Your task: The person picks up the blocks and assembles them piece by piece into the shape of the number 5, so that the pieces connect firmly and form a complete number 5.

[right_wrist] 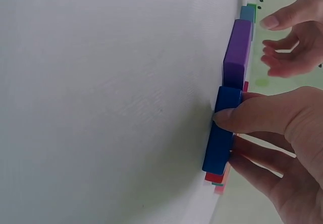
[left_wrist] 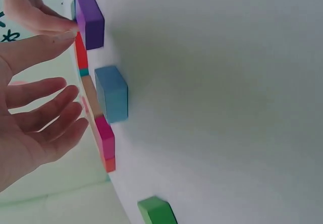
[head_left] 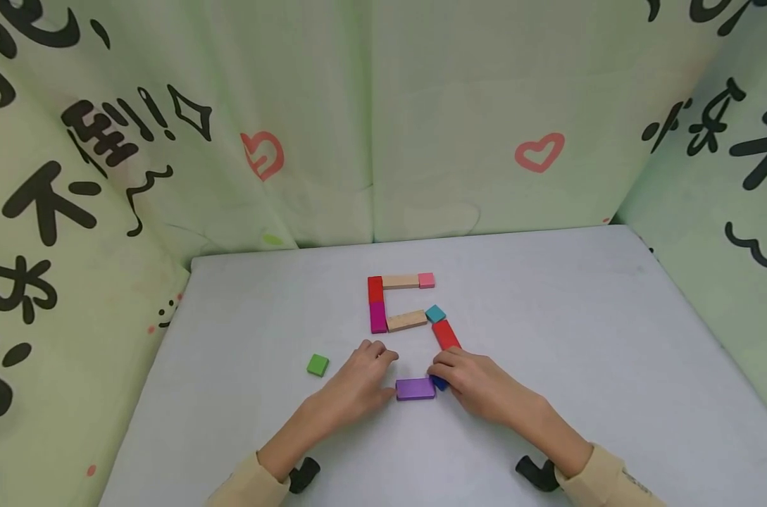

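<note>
Between thumb and fingers, my right hand [head_left: 481, 387] pinches a dark blue block [right_wrist: 222, 130] on the table, largely covered by that hand in the head view. The block's end meets the right end of a purple block [head_left: 415, 389]. My left hand [head_left: 360, 377] has its fingers spread and grips nothing; its thumb is close to the purple block's left end. A light blue block [left_wrist: 112, 94] stands near the left fingers, hidden from the head view. Just beyond the right fingers lies a red block [head_left: 446, 334], its near end at the hand.
A teal block [head_left: 435, 314] and a wooden block [head_left: 407, 321] continue the bent row toward a magenta block [head_left: 378, 317], another red block [head_left: 375, 289], a second wooden block [head_left: 400, 282] and a pink block [head_left: 426, 280]. Apart at left lies a green block [head_left: 317, 365]. Curtains enclose the white table [head_left: 548, 296].
</note>
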Tool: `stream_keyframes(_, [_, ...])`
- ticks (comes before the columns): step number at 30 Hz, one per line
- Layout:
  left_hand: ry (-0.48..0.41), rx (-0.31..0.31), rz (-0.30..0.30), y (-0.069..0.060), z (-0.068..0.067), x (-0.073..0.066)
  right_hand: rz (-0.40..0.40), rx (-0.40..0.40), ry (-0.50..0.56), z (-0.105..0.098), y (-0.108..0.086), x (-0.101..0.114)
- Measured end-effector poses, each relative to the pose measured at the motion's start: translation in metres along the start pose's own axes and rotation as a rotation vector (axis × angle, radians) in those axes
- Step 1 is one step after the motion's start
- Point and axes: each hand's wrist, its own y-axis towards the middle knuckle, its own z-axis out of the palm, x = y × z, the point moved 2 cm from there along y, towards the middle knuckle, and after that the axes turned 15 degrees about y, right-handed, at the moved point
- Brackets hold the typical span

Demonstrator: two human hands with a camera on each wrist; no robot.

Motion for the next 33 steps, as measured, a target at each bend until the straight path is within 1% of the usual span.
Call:
stream_keyframes(2, [0.008,-0.002,-0.002,-0.001,-0.001,0.005,0.001,-0.002,0.004,0.0,0.0,0.0])
stream_keyframes(6, [-0.007,-0.005,-0.018,-0.004,0.0,0.012,0.002,-0.007,0.004,0.0,0.0,0.001])
stream_keyframes(12, [-0.041,0.011,-0.028,-0.007,0.003,0.018,-0.014,-0.018,-0.006,0.0,0.0,0.001])
stream_keyframes(17, [-0.065,0.033,-0.052,-0.008,0.004,0.02,-0.026,-0.03,-0.007,0.001,-0.001,0.001])
stream_keyframes(24, [-0.073,0.048,-0.06,-0.009,0.006,0.021,-0.016,-0.029,-0.005,0.002,-0.001,0.001])
stream_keyframes(29, [-0.062,0.033,-0.05,-0.008,0.01,0.022,-0.014,-0.033,-0.003,0.001,-0.001,0.002])
stream_keyframes(33, [-0.05,0.021,-0.036,-0.008,0.011,0.021,-0.012,-0.037,0.0,0.001,-0.001,0.002])
